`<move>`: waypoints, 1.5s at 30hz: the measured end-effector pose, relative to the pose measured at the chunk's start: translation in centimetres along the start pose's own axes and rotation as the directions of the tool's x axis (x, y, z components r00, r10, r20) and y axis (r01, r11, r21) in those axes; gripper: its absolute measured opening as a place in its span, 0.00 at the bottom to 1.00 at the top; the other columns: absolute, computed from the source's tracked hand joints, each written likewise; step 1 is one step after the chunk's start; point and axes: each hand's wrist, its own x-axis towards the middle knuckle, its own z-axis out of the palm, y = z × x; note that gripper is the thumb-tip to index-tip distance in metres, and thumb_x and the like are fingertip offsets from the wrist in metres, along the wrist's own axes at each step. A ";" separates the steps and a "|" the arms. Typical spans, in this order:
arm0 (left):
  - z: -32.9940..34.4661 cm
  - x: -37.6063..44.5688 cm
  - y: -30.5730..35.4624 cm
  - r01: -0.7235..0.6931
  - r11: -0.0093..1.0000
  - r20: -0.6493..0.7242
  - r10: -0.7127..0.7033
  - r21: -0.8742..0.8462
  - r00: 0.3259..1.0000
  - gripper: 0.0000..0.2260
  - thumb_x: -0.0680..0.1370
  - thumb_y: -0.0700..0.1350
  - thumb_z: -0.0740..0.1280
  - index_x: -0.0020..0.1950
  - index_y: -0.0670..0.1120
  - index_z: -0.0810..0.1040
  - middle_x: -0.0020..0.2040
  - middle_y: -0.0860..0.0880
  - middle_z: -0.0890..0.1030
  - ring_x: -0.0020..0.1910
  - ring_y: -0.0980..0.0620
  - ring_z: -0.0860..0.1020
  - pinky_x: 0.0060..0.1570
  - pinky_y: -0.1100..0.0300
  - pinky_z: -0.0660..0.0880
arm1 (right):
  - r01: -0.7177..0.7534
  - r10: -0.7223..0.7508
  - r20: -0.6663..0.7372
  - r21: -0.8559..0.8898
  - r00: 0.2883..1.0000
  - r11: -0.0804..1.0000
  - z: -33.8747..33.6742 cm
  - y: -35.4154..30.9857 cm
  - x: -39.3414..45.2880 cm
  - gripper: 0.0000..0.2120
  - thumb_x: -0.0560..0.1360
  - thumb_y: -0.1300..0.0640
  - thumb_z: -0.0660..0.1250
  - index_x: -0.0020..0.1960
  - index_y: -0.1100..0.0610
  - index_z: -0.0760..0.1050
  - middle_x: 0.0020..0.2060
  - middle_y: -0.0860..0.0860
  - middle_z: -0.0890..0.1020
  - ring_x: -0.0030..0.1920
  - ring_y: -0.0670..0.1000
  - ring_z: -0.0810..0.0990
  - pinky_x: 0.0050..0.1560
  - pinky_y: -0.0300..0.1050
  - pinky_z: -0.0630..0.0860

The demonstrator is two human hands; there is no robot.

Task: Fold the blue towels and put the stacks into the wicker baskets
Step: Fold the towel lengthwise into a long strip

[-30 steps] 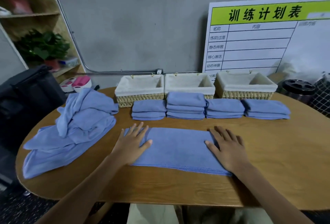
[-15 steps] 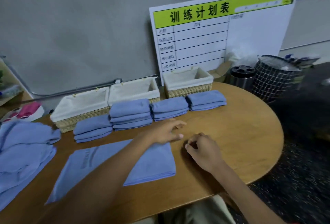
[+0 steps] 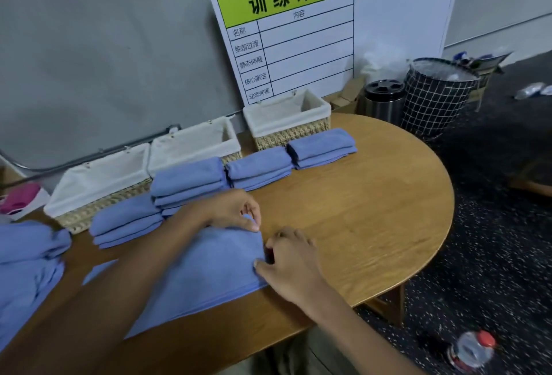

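Note:
A half-folded blue towel [image 3: 206, 267] lies flat on the wooden table [image 3: 373, 213] in front of me. My left hand [image 3: 236, 210] pinches its far right corner. My right hand [image 3: 286, 261] pinches the near right corner at the same short edge. Several stacks of folded blue towels [image 3: 188, 180] stand in a row behind the towel. Three wicker baskets with white liners sit behind the stacks: the left basket [image 3: 98, 183], the middle basket [image 3: 194, 141] and the right basket [image 3: 286, 118]. I see no towels in them. A heap of unfolded blue towels [image 3: 27, 261] lies at the far left.
A white planning board [image 3: 328, 31] leans on the grey wall behind the baskets. A steel bin [image 3: 383, 100] and a black grid hamper [image 3: 436, 94] stand past the table's rounded right end. A bottle [image 3: 472, 350] lies on the speckled floor.
My view has swung to the right. Both hands left the flat towel's top, moved to its right edge and took hold of the two corners there.

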 end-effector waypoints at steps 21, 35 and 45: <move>0.7 4.3 4.4 -0.200 0.953 -0.421 0.089 -0.227 0.903 0.08 0.76 0.42 0.75 0.54 0.42 0.85 0.50 0.51 0.84 0.37 0.72 0.75 0.40 0.77 0.68 | -0.016 0.127 -0.171 0.534 0.977 0.846 -3.2 5.4 1.4 0.07 0.75 0.52 0.70 0.44 0.52 0.73 0.32 0.49 0.77 0.31 0.45 0.72 0.35 0.47 0.70; 0.9 4.0 4.5 -0.185 0.958 -0.410 0.082 -0.218 0.908 0.07 0.77 0.42 0.74 0.54 0.42 0.84 0.45 0.57 0.82 0.37 0.72 0.75 0.40 0.76 0.67 | -0.013 0.149 -0.197 0.563 0.969 0.826 -2.9 5.3 1.2 0.06 0.75 0.55 0.70 0.46 0.54 0.74 0.33 0.48 0.77 0.31 0.45 0.72 0.34 0.45 0.70; -1.3 -0.8 4.2 -0.222 0.940 -0.521 0.058 -0.258 0.851 0.06 0.76 0.40 0.74 0.53 0.42 0.84 0.44 0.54 0.83 0.35 0.69 0.76 0.38 0.74 0.68 | 0.106 0.060 -0.278 0.545 0.959 0.832 -3.2 1.4 0.3 0.05 0.75 0.57 0.69 0.42 0.52 0.73 0.32 0.50 0.79 0.30 0.46 0.73 0.32 0.51 0.72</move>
